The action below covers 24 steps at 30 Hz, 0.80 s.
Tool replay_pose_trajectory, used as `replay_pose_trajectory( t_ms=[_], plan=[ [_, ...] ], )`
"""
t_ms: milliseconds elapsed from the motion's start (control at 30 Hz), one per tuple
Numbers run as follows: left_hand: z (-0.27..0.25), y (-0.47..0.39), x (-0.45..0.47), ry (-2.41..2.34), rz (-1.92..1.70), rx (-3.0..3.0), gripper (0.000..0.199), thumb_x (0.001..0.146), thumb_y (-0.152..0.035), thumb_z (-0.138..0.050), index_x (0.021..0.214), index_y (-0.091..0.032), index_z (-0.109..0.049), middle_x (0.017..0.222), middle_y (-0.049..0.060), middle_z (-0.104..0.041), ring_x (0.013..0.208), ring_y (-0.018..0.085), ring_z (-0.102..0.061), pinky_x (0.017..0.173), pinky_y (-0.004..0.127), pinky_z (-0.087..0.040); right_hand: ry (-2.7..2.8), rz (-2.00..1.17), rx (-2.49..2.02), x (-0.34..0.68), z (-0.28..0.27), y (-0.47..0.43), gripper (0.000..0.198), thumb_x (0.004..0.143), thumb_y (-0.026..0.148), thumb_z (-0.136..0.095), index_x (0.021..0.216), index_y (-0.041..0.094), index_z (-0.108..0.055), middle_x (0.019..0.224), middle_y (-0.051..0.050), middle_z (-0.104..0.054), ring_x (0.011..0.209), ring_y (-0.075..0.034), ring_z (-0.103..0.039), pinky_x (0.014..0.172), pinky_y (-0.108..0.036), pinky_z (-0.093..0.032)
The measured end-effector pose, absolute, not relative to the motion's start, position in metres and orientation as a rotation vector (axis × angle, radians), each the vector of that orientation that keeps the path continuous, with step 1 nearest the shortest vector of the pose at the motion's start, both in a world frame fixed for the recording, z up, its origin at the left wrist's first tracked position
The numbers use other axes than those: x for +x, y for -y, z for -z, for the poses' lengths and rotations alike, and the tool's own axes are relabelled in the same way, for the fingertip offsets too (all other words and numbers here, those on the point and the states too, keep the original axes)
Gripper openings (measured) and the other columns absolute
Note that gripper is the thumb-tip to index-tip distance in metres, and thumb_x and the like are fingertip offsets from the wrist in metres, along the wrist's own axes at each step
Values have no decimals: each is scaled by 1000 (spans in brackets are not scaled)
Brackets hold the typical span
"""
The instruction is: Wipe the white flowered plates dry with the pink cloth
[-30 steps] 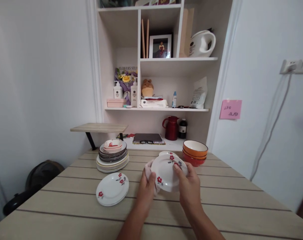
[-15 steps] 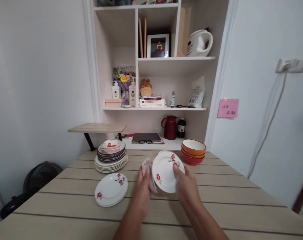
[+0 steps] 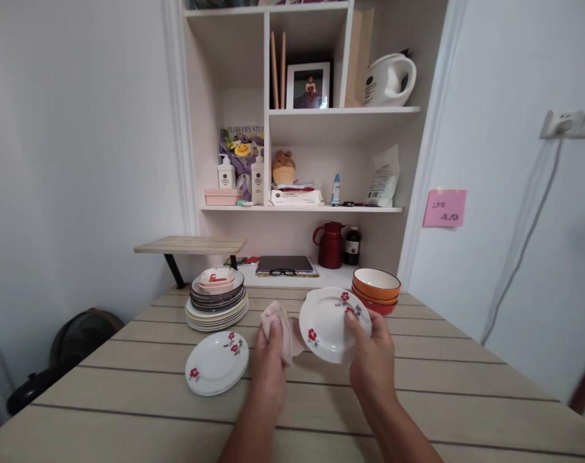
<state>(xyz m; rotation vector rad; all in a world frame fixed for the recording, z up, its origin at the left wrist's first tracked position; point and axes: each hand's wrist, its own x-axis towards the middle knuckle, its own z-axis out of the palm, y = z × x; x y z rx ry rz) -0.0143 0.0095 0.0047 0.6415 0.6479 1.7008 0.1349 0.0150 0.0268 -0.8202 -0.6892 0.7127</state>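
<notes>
My right hand (image 3: 373, 354) grips a white plate (image 3: 328, 328) with red flowers by its right rim, thumb on top, and holds it tilted above the table. In my left hand (image 3: 268, 354) is a bunched pale pink cloth (image 3: 279, 331); its loose end hangs close to the plate's left edge. Behind the held plate a sliver of another white rim shows, mostly hidden. To the left, flowered plates (image 3: 215, 363) lie stacked on the table. Farther back stands a taller stack of plates (image 3: 216, 305) with small pink-edged dishes (image 3: 216, 278) on top.
Orange and red bowls (image 3: 376, 286) are stacked at the table's back right. A small wooden riser (image 3: 191, 245) stands at the back left. Behind the slatted table (image 3: 177, 424) are a laptop (image 3: 283, 264), glasses (image 3: 281, 272), a red jug (image 3: 330, 245) and a dark bottle (image 3: 352, 246).
The plate in my right hand has moved slightly right and up, away from the cloth. My left hand with the cloth has shifted a little left, widening the gap.
</notes>
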Motion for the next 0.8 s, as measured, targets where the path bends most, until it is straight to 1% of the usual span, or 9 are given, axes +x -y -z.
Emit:
replay_pose_trajectory(
  t_ms=[167, 267, 367, 467, 567, 633, 700, 800],
  plan=[
    [-7, -7, -5, -569, -1714, 736, 62, 77, -45, -72, 131, -22, -53, 127, 12, -65, 118, 27, -59, 99, 35, -47, 715, -668, -831, 133, -25, -16, 39, 67, 43, -75, 96, 20, -61, 88, -1, -68, 75, -18, -61, 66, -28, -49],
    [-6, -6, -3, -553, -1687, 810, 59, 80, -44, -69, 133, -24, -52, 131, 11, -62, 122, 25, -56, 103, 34, -43, 706, -691, -832, 133, -25, -15, 38, 67, 42, -75, 95, 21, -61, 86, -1, -67, 74, -18, -60, 66, -28, -48],
    [-4, -7, -4, -599, -1648, 856, 62, 78, -44, -71, 134, -27, -51, 133, 9, -60, 122, 24, -56, 103, 34, -43, 722, -761, -809, 130, -24, -14, 38, 68, 42, -74, 97, 21, -59, 86, 0, -67, 73, -18, -60, 66, -29, -48],
    [-2, -8, -6, -633, -1622, 866, 69, 75, -44, -74, 136, -27, -49, 130, 10, -62, 117, 25, -60, 100, 35, -46, 847, -728, -841, 127, -23, -12, 34, 71, 42, -72, 96, 21, -60, 85, 1, -66, 73, -17, -59, 67, -28, -47],
    [-3, -8, -7, -640, -1564, 899, 71, 75, -43, -73, 138, -22, -48, 122, 13, -68, 110, 26, -64, 96, 37, -49, 942, -675, -866, 128, -23, -11, 32, 73, 43, -70, 95, 21, -60, 85, 1, -66, 74, -17, -57, 67, -27, -46],
    [-5, -7, -7, -640, -1553, 918, 72, 74, -44, -73, 138, -19, -48, 116, 14, -70, 106, 27, -66, 94, 37, -50, 922, -673, -866, 129, -23, -11, 33, 72, 43, -71, 94, 21, -60, 85, 0, -66, 74, -18, -58, 67, -27, -46],
    [-6, -5, -7, -661, -1569, 931, 72, 72, -43, -76, 135, -19, -51, 113, 13, -72, 102, 27, -67, 90, 36, -52, 879, -746, -855, 129, -23, -12, 35, 69, 43, -73, 94, 21, -60, 84, 0, -66, 72, -18, -59, 65, -27, -47],
    [-6, -5, -9, -754, -1601, 884, 66, 68, -44, -78, 125, -17, -59, 104, 12, -74, 93, 25, -70, 81, 32, -55, 779, -1009, -795, 125, -21, -14, 41, 65, 40, -77, 96, 22, -58, 82, 0, -68, 68, -19, -61, 62, -29, -48]
  ],
)
